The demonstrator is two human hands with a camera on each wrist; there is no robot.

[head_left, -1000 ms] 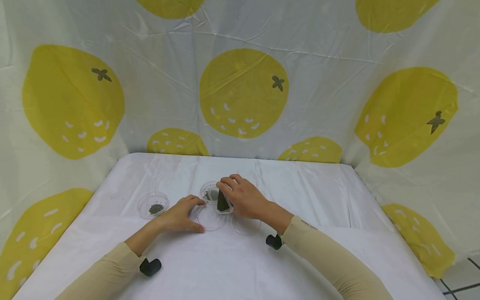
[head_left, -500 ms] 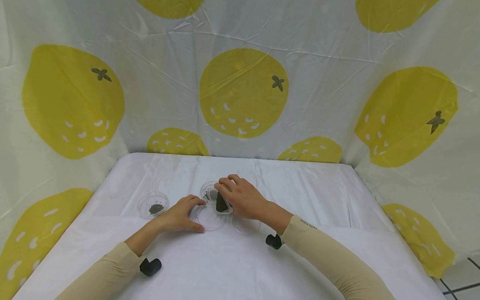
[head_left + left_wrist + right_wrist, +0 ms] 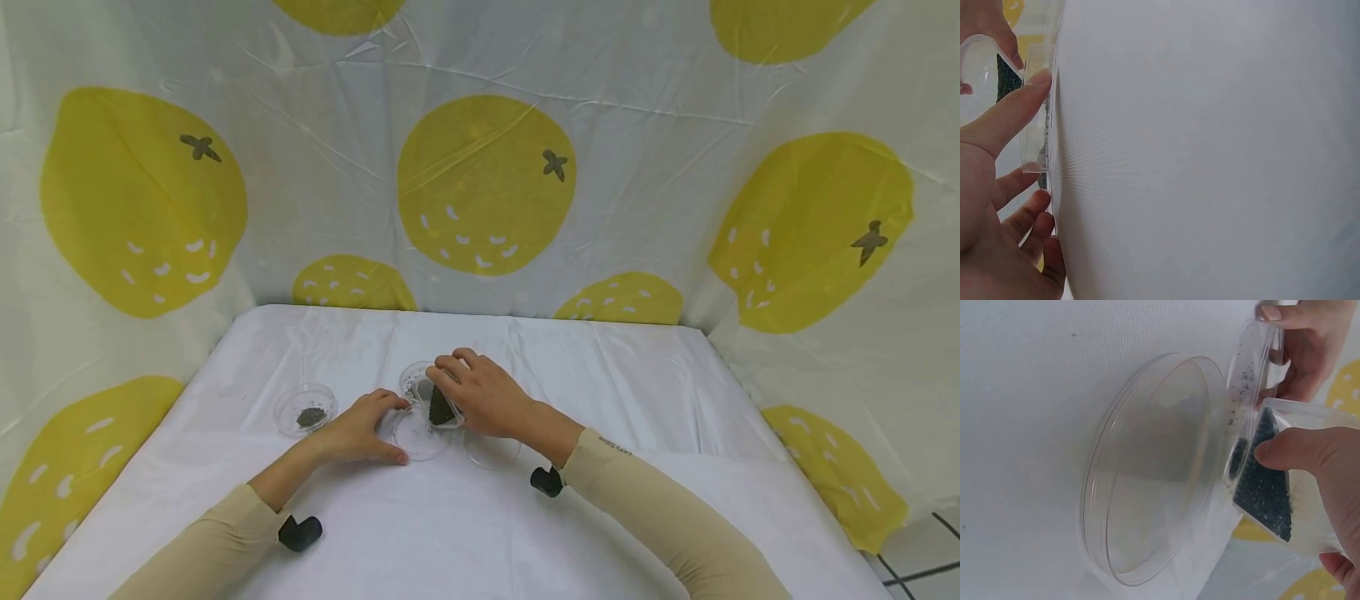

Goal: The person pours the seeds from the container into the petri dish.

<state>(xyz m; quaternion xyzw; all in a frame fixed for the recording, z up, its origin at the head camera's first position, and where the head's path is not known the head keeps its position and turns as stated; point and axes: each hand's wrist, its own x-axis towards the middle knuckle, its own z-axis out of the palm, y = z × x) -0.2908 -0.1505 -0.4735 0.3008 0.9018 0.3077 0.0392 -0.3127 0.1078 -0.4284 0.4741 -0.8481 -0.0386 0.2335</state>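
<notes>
My right hand grips a clear plastic container partly filled with dark granules, its thumb pressed on the side. The container is tipped toward the left, its lower edge over a clear petri dish. Around that dish my left hand curves, thumb at the near side of the rim and fingers at the far side. Scattered dark specks lie in it. In the left wrist view the left thumb lies across the dish wall.
A second petri dish stands to the right, below the right hand. Behind the held dish is another dish with granules, partly covered. At the left a dish bears a small dark heap. A lemon-print sheet hangs behind the white-covered table.
The right hand and container have shifted slightly left, with the container tipping further. Specks now show in the dish at the left hand, where none were seen before. The left hand stays put.
</notes>
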